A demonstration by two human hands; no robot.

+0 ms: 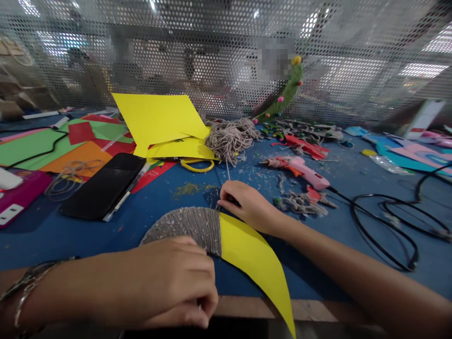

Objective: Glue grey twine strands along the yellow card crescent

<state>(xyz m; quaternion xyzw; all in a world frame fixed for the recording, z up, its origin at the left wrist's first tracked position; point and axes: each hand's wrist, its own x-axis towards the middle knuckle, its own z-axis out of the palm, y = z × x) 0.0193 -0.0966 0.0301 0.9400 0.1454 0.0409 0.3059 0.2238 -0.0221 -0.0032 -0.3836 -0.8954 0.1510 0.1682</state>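
A yellow paper crescent [257, 249] lies near the table's front edge, its left part wrapped in grey string [197, 226]. My left hand [176, 278] is closed over the lower edge of the wrapped part, with fingers curled and thumb below. Just beyond the crescent, my right hand [247, 202] pinches a strand of grey string that runs up to a tangled pile of string [231, 139]. The right end of the crescent is bare and hangs past the table edge.
Yellow sheets [162, 117] cover part of yellow-handled scissors [197, 165]. A black phone [106, 186] and pen [125, 195] lie left. A pink glue gun [303, 172] with black cable [381, 197] is right. Behind stand a perforated metal screen [219, 61] and a green decorated crescent [287, 92].
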